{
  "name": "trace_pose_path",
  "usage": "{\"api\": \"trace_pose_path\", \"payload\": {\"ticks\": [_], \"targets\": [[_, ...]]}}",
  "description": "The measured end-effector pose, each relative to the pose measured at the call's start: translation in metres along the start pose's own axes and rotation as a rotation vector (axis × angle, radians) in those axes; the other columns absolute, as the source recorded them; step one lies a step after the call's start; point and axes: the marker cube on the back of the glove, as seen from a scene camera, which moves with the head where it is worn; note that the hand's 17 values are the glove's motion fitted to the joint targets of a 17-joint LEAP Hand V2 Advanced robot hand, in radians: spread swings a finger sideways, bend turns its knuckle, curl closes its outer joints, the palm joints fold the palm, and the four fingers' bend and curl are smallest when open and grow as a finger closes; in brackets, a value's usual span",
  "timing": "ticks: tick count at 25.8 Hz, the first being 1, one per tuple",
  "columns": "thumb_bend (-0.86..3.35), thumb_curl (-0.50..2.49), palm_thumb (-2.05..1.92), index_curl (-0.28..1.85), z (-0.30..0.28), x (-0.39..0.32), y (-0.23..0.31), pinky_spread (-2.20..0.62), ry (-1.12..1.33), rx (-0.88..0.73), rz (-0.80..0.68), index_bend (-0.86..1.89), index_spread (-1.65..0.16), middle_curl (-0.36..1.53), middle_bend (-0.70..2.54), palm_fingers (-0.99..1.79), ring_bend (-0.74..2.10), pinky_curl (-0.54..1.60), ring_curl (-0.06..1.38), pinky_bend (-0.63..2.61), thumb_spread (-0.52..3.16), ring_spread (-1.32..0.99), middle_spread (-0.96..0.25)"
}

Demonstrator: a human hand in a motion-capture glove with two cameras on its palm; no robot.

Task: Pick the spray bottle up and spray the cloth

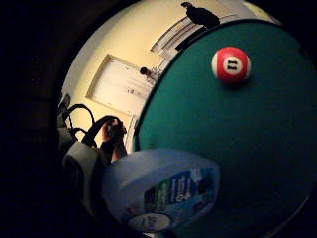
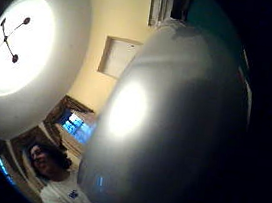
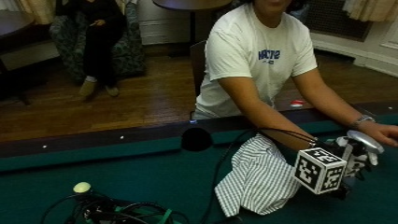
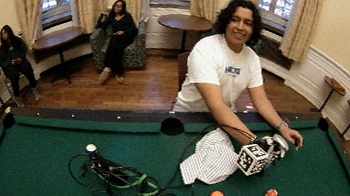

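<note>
the gloved right hand is curled round the spray bottle, which sits right against the palm, above the green tabletop. the striped cloth lies on the felt just beside the hand, towards the middle of the table, so the nozzle probably needs to face that way; i cannot tell where it points. the bottle looks pale, rounded, with a blue-green label. a red-striped ball rests nearby.

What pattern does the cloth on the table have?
White with thin dark stripes; the cloth shows best in the outside view.
</note>
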Motion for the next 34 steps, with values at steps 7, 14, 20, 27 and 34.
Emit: {"api": "trace_pose_path", "payload": {"ticks": [7,14,20,27,34], "targets": [[-0.03,0.85,0.93,0.61,-0.002,0.001,0.005,-0.31,-0.021,0.003,-0.017,0.44,-0.25,0.55,0.68,1.40,0.76,0.41,0.49,0.45,0.22,-0.21,-0.19],[-0.03,0.85,0.93,0.61,-0.001,0.005,0.006,-0.31,-0.036,-0.021,-0.002,0.44,-0.25,0.55,0.69,1.40,0.75,0.41,0.49,0.43,0.21,-0.21,-0.19],[-0.03,0.85,0.92,0.61,-0.001,0.005,0.007,-0.31,-0.041,-0.033,0.015,0.45,-0.26,0.55,0.69,1.40,0.75,0.41,0.49,0.43,0.21,-0.21,-0.19],[-0.04,0.85,0.91,0.60,-0.003,0.007,0.013,-0.30,-0.040,-0.088,0.054,0.44,-0.27,0.54,0.69,1.36,0.75,0.41,0.49,0.40,0.23,-0.20,-0.19],[-0.08,0.78,0.77,0.56,-0.014,0.020,0.027,-0.17,0.044,-0.177,0.111,0.28,-0.28,0.53,0.67,1.09,0.66,0.38,0.45,0.32,0.51,-0.19,-0.19]]}}
